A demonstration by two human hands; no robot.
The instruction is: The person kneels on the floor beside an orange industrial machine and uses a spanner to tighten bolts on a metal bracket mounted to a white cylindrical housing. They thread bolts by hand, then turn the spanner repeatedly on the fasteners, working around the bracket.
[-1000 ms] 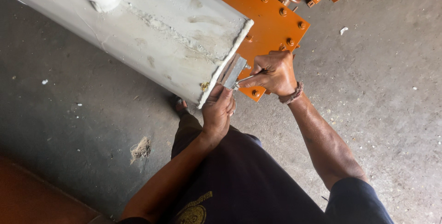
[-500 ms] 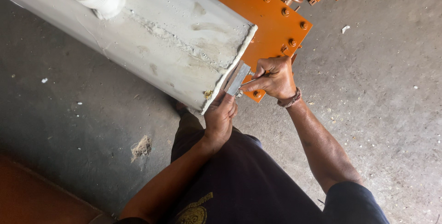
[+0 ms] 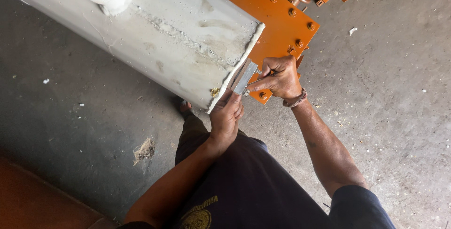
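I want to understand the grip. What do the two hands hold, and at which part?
The right hand grips the handle end of a flat metal scraper, blade against the grey tank's edge. The left hand's fingers support the blade from below.

Our left hand (image 3: pixel 226 116) reaches up with its forearm angled in from below, fingers curled and gripping. Our right hand (image 3: pixel 278 77) is closed in a pinch, wrist bent, forearm extended from the lower right.
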